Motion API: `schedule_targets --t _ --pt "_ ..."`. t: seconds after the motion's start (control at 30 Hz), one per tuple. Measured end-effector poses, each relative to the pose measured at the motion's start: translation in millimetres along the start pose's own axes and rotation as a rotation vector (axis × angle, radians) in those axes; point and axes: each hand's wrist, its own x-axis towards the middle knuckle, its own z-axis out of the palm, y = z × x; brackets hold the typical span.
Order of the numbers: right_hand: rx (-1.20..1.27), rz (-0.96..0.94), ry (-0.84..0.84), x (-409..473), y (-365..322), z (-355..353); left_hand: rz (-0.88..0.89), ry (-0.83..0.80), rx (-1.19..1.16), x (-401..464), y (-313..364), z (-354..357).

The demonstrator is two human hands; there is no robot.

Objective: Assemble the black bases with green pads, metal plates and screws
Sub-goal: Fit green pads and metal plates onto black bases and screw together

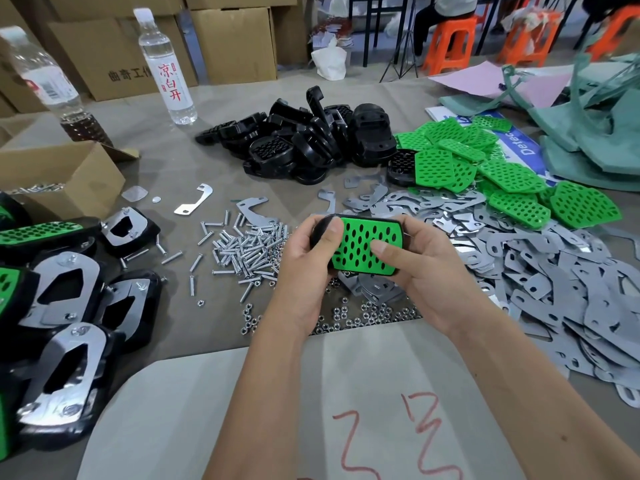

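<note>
Both hands hold one black base above the bench. The green pad lies on its face, long axis 9 to 3 o'clock. Left hand grip clamps the 9 o'clock end; right hand thumb presses the pad. Metal plates lie at 3 o'clock, nearer the right hand.

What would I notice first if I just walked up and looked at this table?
Probably the bright green pad sitting in a black base, held by the left hand and right hand in the middle. Behind it lies a heap of black bases, with loose green pads to the right. Shiny screws lie just left of the hands, and grey metal plates spread to the right.
</note>
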Motion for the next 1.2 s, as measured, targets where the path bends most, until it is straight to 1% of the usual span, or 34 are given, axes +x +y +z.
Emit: schedule_targets --t 0.1,0.2,0.3,0.5,0.57,0.67,0.73,0.83,0.87,0.97,1.0,1.1,1.2 --pt "-0.068 0.023 0.02 1 2 -1 -0.015 0.1 0.052 2 -4 5" --pt "-0.001 0.036 -0.043 1 -1 0 -0.01 0.147 0.058 4 -4 7" --pt "0.034 0.046 -0.094 0 -3 1 -0.014 0.175 0.01 4 -3 7" --pt "-0.056 0.063 -0.006 -2 1 -1 0.038 0.175 0.036 1 -5 6" --pt "-0.098 0.046 0.016 -3 3 1 0.064 0.161 0.096 -1 -4 4" --pt "-0.147 0.019 0.037 -4 5 2 0.153 0.137 0.311 -2 0 1" --pt "-0.169 0.018 0.03 -4 6 3 0.2 0.146 0.36 -3 1 0" --pt "-0.13 0.014 0.007 -5 2 5 0.189 0.131 0.296 -7 4 0" --pt "-0.099 0.009 -0.004 -5 1 5 0.176 0.108 0.272 -8 4 0" --pt "-0.079 -0.017 -0.001 -7 -2 5 0.128 0.018 0.305 -8 1 0" --pt "-0.056 -0.017 -0.008 -7 -3 5 0.105 0.007 0.264 -7 1 -1" --pt "0.041 0.005 -0.066 -7 -5 4 0.016 -0.006 0.041 -7 2 -5" --pt "0.063 0.002 -0.129 -5 -9 0 -0.012 -0.048 -0.084 -7 5 -8"
